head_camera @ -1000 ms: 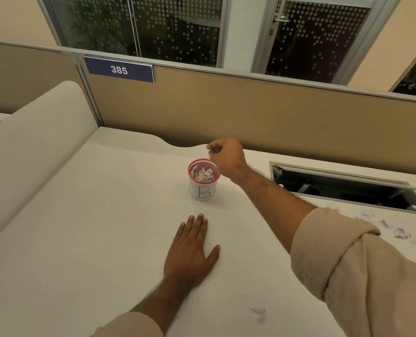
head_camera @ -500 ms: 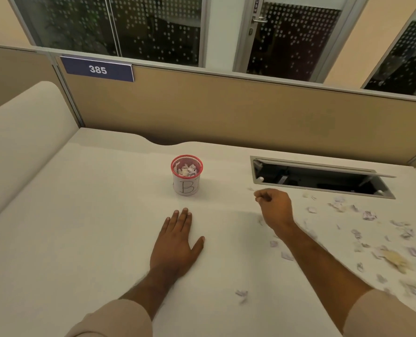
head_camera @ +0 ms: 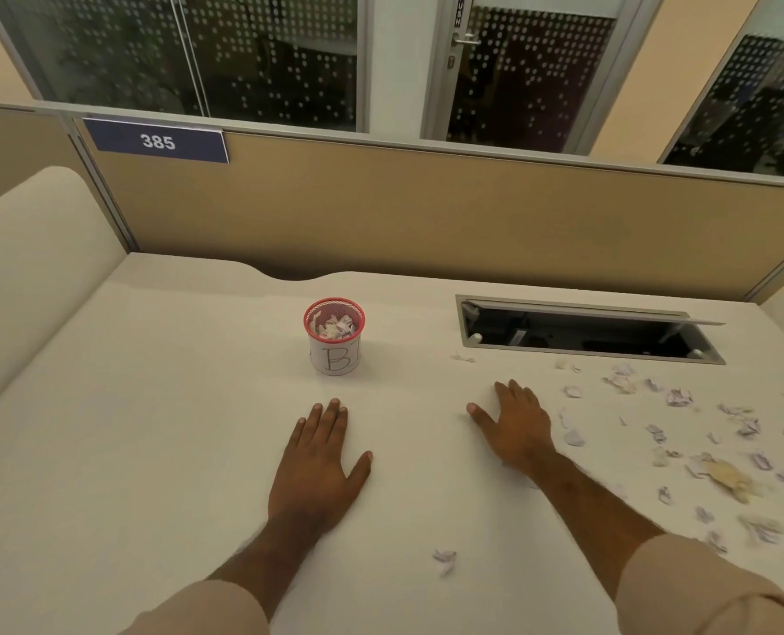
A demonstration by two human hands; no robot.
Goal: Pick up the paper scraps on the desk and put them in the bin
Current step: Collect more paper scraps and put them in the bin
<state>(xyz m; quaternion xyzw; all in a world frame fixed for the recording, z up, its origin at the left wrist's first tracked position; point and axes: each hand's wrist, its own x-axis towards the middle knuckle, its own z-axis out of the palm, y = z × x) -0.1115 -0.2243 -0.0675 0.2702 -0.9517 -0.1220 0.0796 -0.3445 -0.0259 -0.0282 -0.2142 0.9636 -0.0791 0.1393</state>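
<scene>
2 hands lie flat on the counter point(head_camera: 152, 428), fingers straight, each grip spread and holding nothing: left hand point(head_camera: 319, 465) near the bin point(head_camera: 334, 334), right hand point(head_camera: 516, 426) just beside the paper scraps point(head_camera: 656, 433) strewn to its right. I judge this a pause between pickups; next, the right hand must pinch a nearby scrap.

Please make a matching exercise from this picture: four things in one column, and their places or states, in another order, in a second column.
1. bin
2. left hand
3. right hand
4. cable hatch

a. open, by the partition
b. flat on the desk, in front of the bin
c. holds crumpled paper
d. flat on the desk, beside the scattered scraps

Pairs: 1-c, 2-b, 3-d, 4-a
</scene>
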